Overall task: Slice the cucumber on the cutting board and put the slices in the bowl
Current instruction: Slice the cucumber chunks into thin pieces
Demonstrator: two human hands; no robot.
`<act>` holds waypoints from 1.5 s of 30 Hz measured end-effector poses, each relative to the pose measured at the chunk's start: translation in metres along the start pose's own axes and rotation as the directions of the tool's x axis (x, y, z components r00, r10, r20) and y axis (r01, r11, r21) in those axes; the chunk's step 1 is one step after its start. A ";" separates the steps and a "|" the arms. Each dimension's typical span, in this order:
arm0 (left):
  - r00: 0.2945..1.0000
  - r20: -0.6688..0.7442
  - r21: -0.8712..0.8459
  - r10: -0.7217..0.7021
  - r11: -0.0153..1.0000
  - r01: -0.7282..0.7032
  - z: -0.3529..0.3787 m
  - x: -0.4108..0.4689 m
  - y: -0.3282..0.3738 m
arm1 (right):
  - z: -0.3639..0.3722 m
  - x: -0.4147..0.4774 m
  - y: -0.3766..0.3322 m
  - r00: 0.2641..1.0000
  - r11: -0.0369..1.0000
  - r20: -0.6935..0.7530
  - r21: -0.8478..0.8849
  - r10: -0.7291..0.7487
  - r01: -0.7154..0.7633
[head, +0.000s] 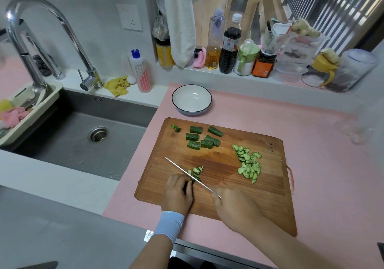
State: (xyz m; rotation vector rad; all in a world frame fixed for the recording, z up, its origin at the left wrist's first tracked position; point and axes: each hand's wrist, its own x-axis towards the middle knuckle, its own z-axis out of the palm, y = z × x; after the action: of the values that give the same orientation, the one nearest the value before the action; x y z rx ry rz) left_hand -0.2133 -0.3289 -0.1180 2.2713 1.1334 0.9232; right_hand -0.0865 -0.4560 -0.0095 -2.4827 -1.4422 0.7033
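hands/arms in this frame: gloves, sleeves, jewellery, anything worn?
No gloves. The left hand is bare, with a light blue fabric cuff round the wrist; the cuff has a small pale marking near its hand-side edge, too small to read. The right hand and right forearm are bare: no sleeve, watch or ring is visible.

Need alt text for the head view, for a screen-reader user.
The left hand holds a cucumber piece on a wooden board while the right hand cuts it with a knife. A pile of slices lies to the right, uncut chunks at the far side, and the empty white bowl stands beyond the board.
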 end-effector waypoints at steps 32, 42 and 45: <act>1.000 -0.009 -0.034 -0.022 0.999 0.021 -0.001 0.000 0.000 | -0.005 0.000 -0.004 1.000 0.999 0.013 -0.032 -0.009 0.010; 1.000 0.005 -0.056 -0.019 0.998 0.019 -0.001 0.000 -0.005 | -0.006 0.006 -0.008 0.995 0.999 0.087 -0.019 0.046 -0.045; 1.000 0.010 -0.064 -0.014 0.998 0.015 0.000 0.000 -0.006 | -0.007 0.015 -0.020 0.995 0.998 0.092 -0.044 0.042 -0.038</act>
State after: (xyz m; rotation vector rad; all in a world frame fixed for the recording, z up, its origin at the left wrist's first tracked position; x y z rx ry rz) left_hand -0.2166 -0.3258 -0.1216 2.2110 1.0990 0.9294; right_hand -0.0917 -0.4323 -0.0006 -2.5483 -1.4568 0.8142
